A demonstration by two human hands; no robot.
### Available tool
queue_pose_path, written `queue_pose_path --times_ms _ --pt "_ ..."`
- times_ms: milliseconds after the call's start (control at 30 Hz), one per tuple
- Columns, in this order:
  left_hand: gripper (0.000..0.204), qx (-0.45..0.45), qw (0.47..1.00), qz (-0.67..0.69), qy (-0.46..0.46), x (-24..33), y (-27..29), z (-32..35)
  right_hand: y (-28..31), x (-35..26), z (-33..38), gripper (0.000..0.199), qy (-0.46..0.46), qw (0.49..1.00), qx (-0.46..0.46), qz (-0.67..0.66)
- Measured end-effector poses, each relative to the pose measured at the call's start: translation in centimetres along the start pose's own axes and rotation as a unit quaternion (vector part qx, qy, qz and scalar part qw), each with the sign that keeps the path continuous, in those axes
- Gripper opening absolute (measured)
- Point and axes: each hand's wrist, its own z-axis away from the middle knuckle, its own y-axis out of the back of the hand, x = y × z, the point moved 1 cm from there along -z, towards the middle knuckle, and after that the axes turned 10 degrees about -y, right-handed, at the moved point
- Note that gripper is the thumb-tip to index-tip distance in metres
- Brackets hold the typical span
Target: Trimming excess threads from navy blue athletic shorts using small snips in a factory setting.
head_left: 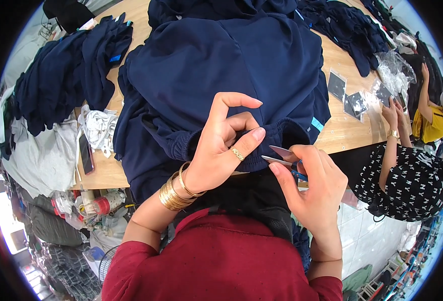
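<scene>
A navy garment (201,65) with a centre seam and a gathered elastic band (256,161) lies in front of me. My left hand (226,135), with a ring and gold bangles, is over the band. Its index finger is raised and bent, while the thumb and other fingers close on the navy cloth; their exact grip is partly hidden. My right hand (317,180) holds small thread snips (281,154) with blue handles. The blades are apart and point left, close to the band's edge.
Navy garments are piled at the left (71,70) and far right (342,30) of the wooden table (347,133). A phone (86,154) lies by white cloth (98,128). At right, a person in a patterned black top (412,183) handles clear packets (354,104); another wears yellow (430,123).
</scene>
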Motion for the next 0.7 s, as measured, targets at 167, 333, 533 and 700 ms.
queue_pose_path --times_ms 167,333,533,700 --pt "0.038 0.000 1.000 0.017 0.005 -0.1 0.0 -0.1 -0.2 0.2 -0.1 0.025 -0.006 1.000 -0.007 -0.024" --pt "0.038 -0.003 1.000 0.024 0.015 -0.3 0.1 0.0 -1.3 0.8 0.2 0.022 -0.135 0.949 -0.086 -0.271" --pt "0.036 0.008 0.999 0.032 0.021 -0.5 0.2 0.0 -1.3 0.9 -0.3 0.020 -0.110 0.959 -0.033 -0.259" --pt "0.036 0.010 0.999 0.019 0.024 -0.4 -0.1 0.0 -1.4 0.3 -0.5 0.021 -0.066 0.971 -0.056 -0.221"
